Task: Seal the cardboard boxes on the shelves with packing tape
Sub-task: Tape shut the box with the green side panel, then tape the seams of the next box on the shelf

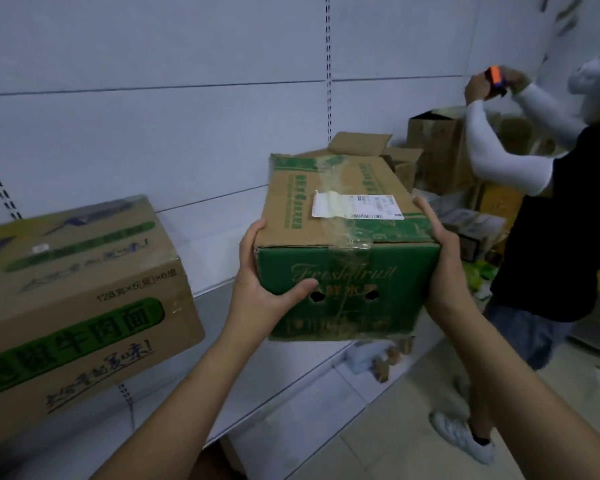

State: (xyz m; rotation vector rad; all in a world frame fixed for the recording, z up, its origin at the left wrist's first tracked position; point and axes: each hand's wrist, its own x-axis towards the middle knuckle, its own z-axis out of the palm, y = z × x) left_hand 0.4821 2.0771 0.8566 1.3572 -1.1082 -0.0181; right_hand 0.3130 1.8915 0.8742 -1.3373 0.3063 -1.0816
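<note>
Fruit box [347,244], green and brown cardboard, sits in the middle of the head view, and we hold it from both sides at the shelf [219,303] edge; can't tell whether its base rests on the shelf or hangs just off the front. Our left hand [260,289] grips the left near corner, fingers wrapped up the side, thumb pressed flat on the green front face. Our right hand [440,258] clamps the right side, fingers curled over the top right edge. Clear tape [347,233] already runs along the top seam and down the front, wrinkled. White shipping label [357,206] is stuck on the top, tape partly over it. Noodle box [73,299], bigger, sits on the same shelf to the left, well apart from ours, flaps closed. More open boxes [433,147] are piled farther back on the right. Another person [548,209] stands at the right in white sleeves and a dark vest, both hands raised on an orange tape dispenser [494,79].
</note>
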